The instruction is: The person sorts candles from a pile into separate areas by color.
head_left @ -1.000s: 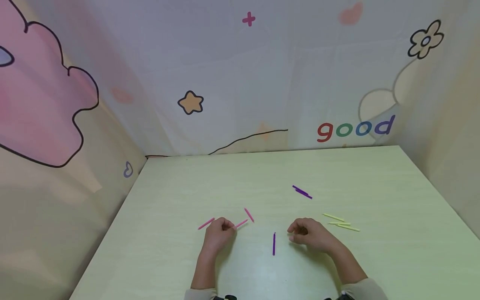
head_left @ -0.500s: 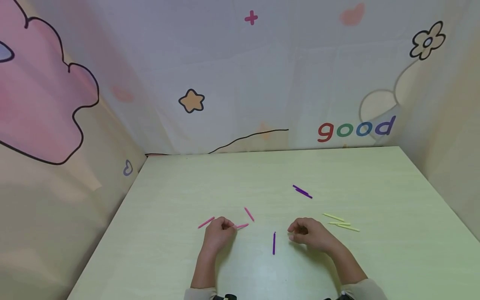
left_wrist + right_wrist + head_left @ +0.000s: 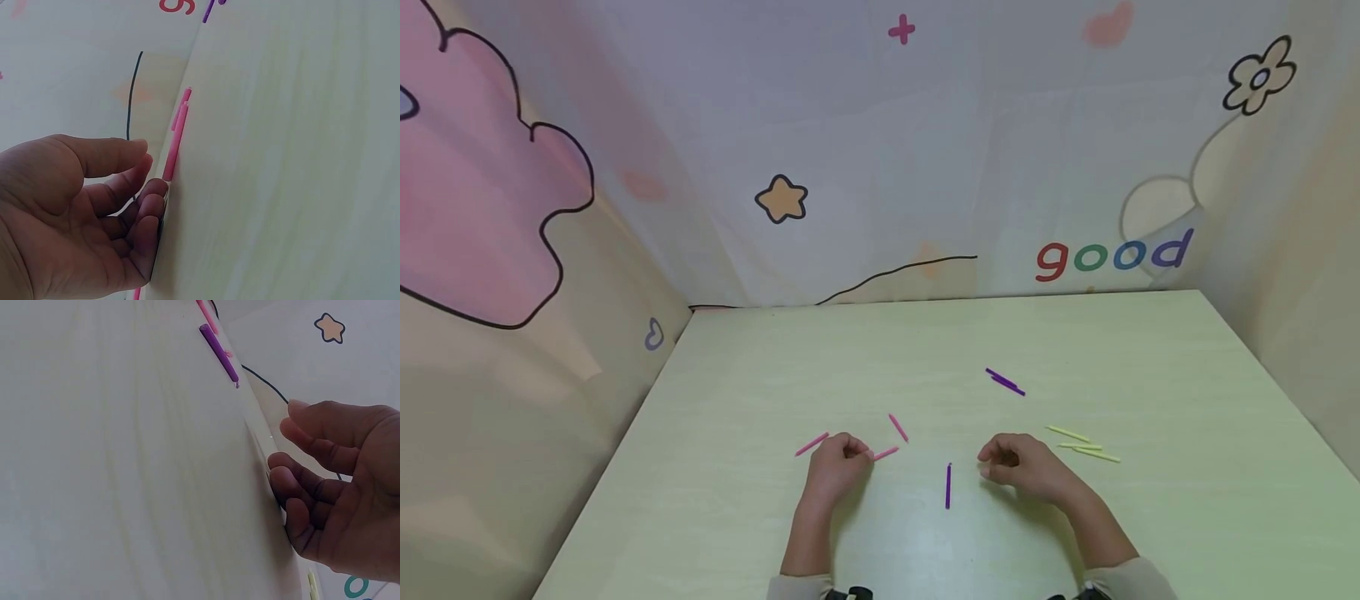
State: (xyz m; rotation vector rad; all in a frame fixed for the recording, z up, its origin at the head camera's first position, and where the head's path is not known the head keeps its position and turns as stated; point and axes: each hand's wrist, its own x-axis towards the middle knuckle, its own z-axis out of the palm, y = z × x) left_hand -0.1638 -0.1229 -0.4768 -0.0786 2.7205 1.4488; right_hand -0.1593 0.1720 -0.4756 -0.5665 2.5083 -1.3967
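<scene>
My left hand (image 3: 837, 467) rests on the table with loosely curled fingers, its tips right by the near end of a thin pink candle (image 3: 887, 453). In the left wrist view that candle (image 3: 176, 144) lies on the tabletop just past the fingertips, and nothing shows between thumb and forefinger. Two more pink candles lie close by, one to the left of the hand (image 3: 812, 443) and one beyond it (image 3: 898, 427). My right hand (image 3: 1022, 468) rests with relaxed, bent fingers and holds nothing. A purple candle (image 3: 948, 487) lies between the hands, nearer the right one.
Farther back, two purple candles (image 3: 1005, 382) lie side by side. Several pale yellow candles (image 3: 1086, 448) lie right of my right hand. The light table (image 3: 760, 367) ends at a printed cloth backdrop (image 3: 880, 150), with more cloth along both sides.
The pink candle at my left fingertips, tilted in their hold a second ago, has swung down flat onto the table and been let go. The right hand has stayed put.
</scene>
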